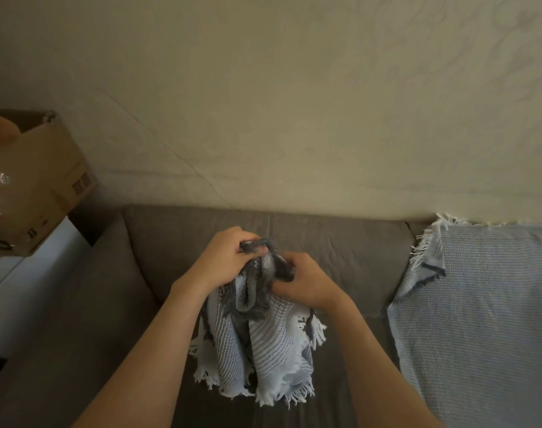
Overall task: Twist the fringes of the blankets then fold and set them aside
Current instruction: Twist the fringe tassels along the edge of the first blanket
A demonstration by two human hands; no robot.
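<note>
Two blankets: both were in view, one held in the hands, one spread over the right end of the sofa (pixel 198 242).
Held blanket (pixel 257 344): pale blue with darker woven stripes, bunched, hanging from both hands in front of the sofa back; its white fringe (pixel 207 378) dangled along the lower edge.
Dark fringe (pixel 260 245): a grey-blue tuft, gathered at the top of the bunch between the two hands.
Left hand (pixel 223 261): fingers curled closed around the dark tuft and the cloth under it, thumb pressed on top.
Right hand (pixel 303 282): fingers curled closed on the bunched cloth just beside the left; what lay between the fingertips could not be made out.
Second blanket (pixel 479 304): lay flat over the seat and back, well apart from the hands, one corner turned over with white fringe showing.
Surroundings: cardboard box (pixel 44 180) on a white surface to the left; plain wall behind.
Step in hand: judged to be the twisting of the fringe, folding not yet begun.
Next move: likely called for separating a small bundle of strands, with one hand pinning the blanket edge while the other rolled the strands tight.
Risk: bunched cloth could hide untwisted fringe.
</note>
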